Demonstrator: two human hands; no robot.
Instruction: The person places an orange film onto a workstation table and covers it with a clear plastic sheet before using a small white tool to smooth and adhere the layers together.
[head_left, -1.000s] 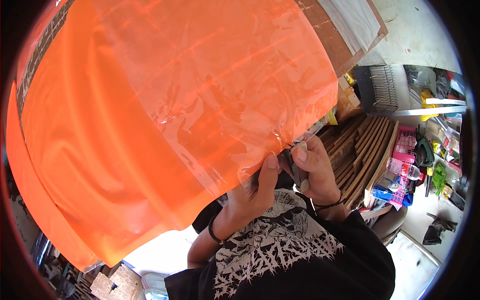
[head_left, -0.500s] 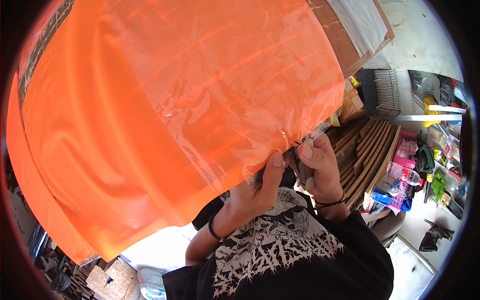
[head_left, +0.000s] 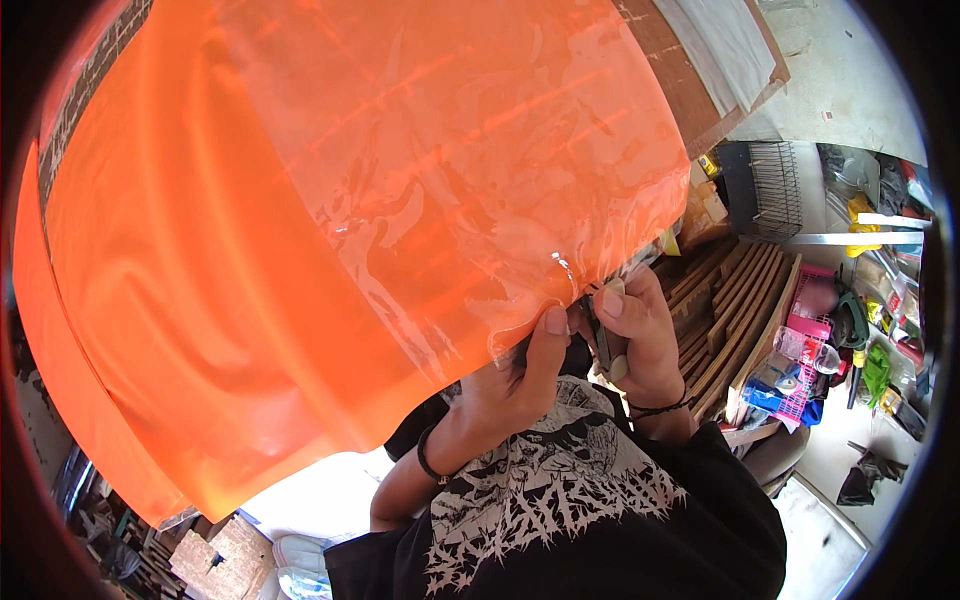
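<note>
Left hand (head_left: 510,375) pinches orange film (head_left: 330,230); right hand (head_left: 640,335) grips something (perhaps a tool).

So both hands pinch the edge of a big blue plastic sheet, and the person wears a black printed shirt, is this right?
Not quite: the plastic sheet is orange and translucent, not blue. The rest holds. The head view shows the left hand and the right hand pinching its lower edge close together, above the black printed shirt.
</note>
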